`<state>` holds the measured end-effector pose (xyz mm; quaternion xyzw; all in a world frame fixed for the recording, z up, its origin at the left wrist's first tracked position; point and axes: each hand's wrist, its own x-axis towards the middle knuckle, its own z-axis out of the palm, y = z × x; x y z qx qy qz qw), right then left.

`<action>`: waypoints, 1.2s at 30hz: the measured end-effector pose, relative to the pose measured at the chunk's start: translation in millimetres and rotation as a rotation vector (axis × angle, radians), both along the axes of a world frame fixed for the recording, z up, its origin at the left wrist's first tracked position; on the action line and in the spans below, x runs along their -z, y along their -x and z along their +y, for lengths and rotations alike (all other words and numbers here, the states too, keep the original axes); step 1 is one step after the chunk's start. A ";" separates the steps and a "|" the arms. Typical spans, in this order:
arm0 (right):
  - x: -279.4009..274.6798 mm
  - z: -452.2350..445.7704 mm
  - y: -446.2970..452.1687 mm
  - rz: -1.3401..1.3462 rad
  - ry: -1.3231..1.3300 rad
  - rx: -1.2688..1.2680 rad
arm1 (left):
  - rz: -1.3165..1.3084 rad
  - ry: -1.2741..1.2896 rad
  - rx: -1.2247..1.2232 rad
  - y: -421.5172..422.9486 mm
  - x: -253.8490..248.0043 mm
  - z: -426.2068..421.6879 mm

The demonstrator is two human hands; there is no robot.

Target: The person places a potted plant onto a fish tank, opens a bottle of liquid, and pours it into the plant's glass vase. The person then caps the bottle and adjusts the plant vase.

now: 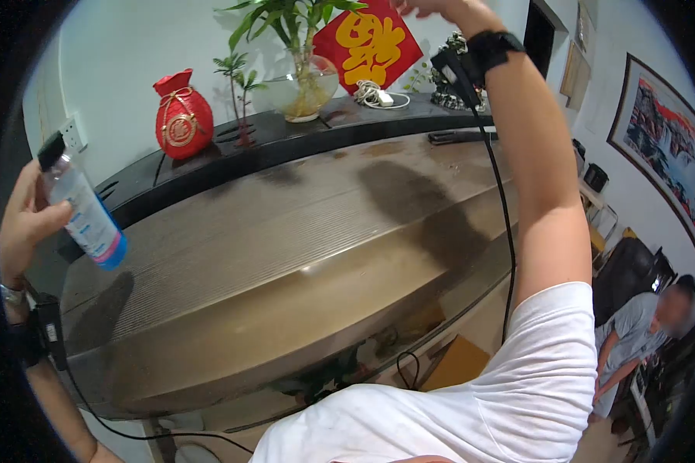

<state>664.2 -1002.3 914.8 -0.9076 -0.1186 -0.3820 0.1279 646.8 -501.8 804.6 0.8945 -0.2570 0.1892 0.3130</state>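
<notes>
On the far left, my left hand (31, 224) grips a clear plastic bottle (89, 212) with a black cap, a printed label and blue liquid at its lower end. The bottle is held tilted above the left end of a wide, ribbed brown-gold casing (286, 224). My right arm reaches up across the view. My right hand (425, 6) is partly cut off by the top edge, its visible fingers reaching left and slightly apart above a red diamond-shaped decoration (371, 42) with gold lettering. I see nothing held in the visible part of that hand.
Behind the casing, a black ledge (270, 143) bears a red pouch-shaped ornament (184, 116), a glass bowl (297, 89) with a plant and a white cable (378, 96). A dark slim object (459, 137) lies at right. Cables hang from both wrists. A person (633, 332) sits at far right.
</notes>
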 end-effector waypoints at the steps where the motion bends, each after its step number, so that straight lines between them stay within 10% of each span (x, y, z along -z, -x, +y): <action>1: 7.7 -22.2 -19.0 0.094 -0.030 0.000 | 0.011 -0.046 -0.067 10.1 -11.6 -9.2; 4: 33.0 -48.9 -57.1 0.306 0.171 0.245 | -0.090 0.324 0.034 24.5 -15.4 -54.2; 18: 110.2 -64.9 -133.1 0.871 0.434 0.236 | 0.128 0.170 0.070 19.5 14.3 -130.6; 29: 72.4 -85.8 -94.1 0.577 0.051 -0.137 | 0.023 0.167 0.049 11.2 26.8 -104.9; 36: 29.6 -25.6 -18.7 0.462 -0.064 -0.798 | -0.236 0.169 -0.153 53.9 -3.6 -41.2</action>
